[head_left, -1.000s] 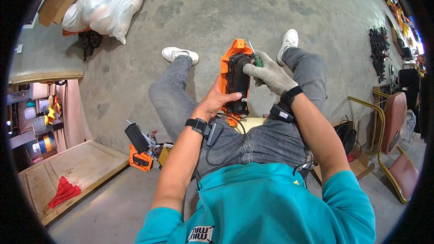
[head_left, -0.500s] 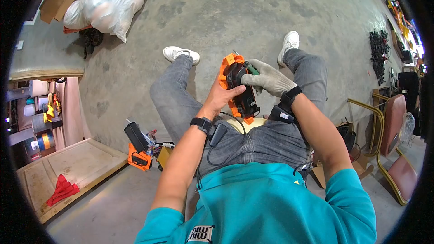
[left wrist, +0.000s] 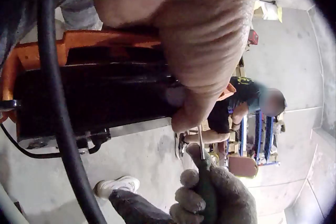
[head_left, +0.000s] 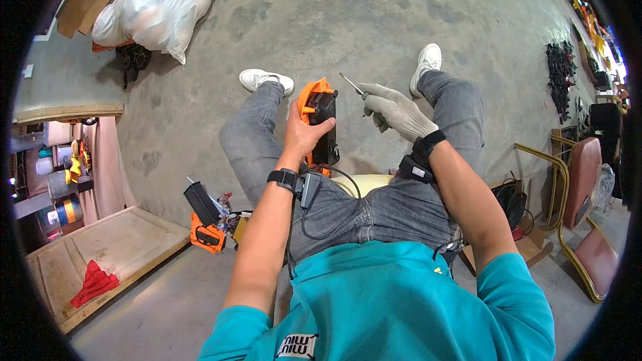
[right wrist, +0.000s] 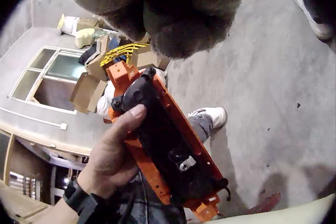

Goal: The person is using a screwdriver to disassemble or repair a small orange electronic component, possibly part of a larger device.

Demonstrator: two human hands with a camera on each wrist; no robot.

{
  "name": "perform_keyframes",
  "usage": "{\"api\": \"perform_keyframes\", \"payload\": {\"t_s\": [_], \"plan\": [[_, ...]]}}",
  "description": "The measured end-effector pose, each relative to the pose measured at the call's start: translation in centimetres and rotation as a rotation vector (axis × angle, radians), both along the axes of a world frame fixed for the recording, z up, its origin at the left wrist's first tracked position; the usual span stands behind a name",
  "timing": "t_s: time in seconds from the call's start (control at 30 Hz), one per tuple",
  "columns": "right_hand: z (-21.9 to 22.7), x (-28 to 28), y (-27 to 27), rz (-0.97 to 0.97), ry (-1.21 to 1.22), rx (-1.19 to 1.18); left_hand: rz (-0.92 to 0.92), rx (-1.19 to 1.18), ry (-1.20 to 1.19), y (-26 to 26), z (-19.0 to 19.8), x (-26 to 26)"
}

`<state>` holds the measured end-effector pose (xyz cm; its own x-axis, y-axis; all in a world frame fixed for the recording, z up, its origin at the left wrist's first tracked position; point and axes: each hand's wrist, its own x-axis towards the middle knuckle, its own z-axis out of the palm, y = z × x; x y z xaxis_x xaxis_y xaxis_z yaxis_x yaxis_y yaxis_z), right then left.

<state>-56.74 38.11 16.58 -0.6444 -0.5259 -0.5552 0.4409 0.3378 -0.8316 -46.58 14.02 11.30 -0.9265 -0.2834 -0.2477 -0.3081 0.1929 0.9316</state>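
My bare left hand [head_left: 302, 135] grips an orange plastic housing [right wrist: 181, 116] by its side, the thumb laid over a long black inner part [right wrist: 156, 134]. In the right wrist view a small white connector [right wrist: 186, 163] shows on that black part. A gloved right hand [head_left: 398, 110] holds a screwdriver [head_left: 351, 84], its metal shaft pointing up and left, apart from the housing in the head view. The screwdriver's green handle [left wrist: 207, 195] lies within the glove's curled fingers in the left wrist view.
Another orange housing [head_left: 207, 235] lies on the floor at left, near a wooden panel [head_left: 150, 227] with a red cloth [head_left: 93, 284]. White bags [head_left: 160, 17] stand at upper left, a chair [head_left: 583, 174] at right. Another person [left wrist: 247, 100] appears in the left wrist view.
The left hand has moved left with the housing and turned it more edge-on. The screwdriver has come away from the housing, and its shaft now tilts up and left, in plain sight.
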Motion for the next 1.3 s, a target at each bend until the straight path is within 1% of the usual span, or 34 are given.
{"api": "perform_keyframes", "payload": {"t_s": [0.07, 0.13, 0.17, 0.23, 0.27, 0.33, 0.37, 0.43, 0.53, 0.63, 0.73, 0.87, 0.93, 1.07, 1.3], "plan": [[0.8, 0.1, 0.0, 0.025, -0.007, 0.008, 0.011, 0.037, -0.023, -0.2, -0.5, -0.1], [1.4, 0.8, -0.3, 0.076, 0.213, 0.116, 0.037, -0.041, -0.113, 0.2, 0.5, -0.4], [1.4, 0.8, -0.3, 0.076, 0.213, 0.116, 0.037, -0.041, -0.113, 0.1, 0.0, -0.4], [1.4, 0.5, -0.2, 0.150, 0.152, 0.114, 0.034, 0.020, -0.013, -0.2, -1.3, -0.5], [1.4, 0.5, 0.0, 0.150, 0.152, 0.114, 0.034, 0.020, -0.013, -0.5, -1.9, -0.4], [1.4, 0.3, 0.2, 0.164, 0.151, 0.044, 0.040, -0.023, 0.049, -0.6, -1.8, -0.4], [1.5, 0.2, 0.2, 0.164, 0.151, 0.044, 0.040, -0.023, 0.049, -0.7, -1.7, -0.3], [1.8, 0.2, 0.2, 0.142, 0.117, 0.011, 0.069, 0.071, 0.002, -0.7, -1.1, -0.2], [2.0, 0.2, 0.2, 0.172, 0.067, 0.022, 0.048, 0.109, 0.039, -1.0, -1.7, -0.3], [1.9, 0.2, 0.0, 0.213, 0.071, 0.062, 0.019, 0.039, -0.025, -1.2, -1.6, -0.3], [2.3, 0.4, 0.2, 0.230, 0.100, 0.044, 0.032, 0.095, -0.027, -1.0, -1.5, -0.2], [2.4, 0.3, 0.1, 0.241, 0.083, 0.057, 0.060, 0.096, -0.016, -0.8, -1.5, -0.2], [3.5, 0.3, -0.1, 0.255, 0.078, 0.112, 0.059, 0.093, -0.014, -0.7, -1.3, -0.1], [2.2, 0.3, 0.0, 0.234, 0.070, 0.069, 0.064, 0.112, -0.029, -0.8, -1.5, -0.2], [1.5, 0.3, 0.1, 0.231, 0.045, 0.021, 0.056, 0.086, -0.021, -0.8, -1.6, -0.2]]}}
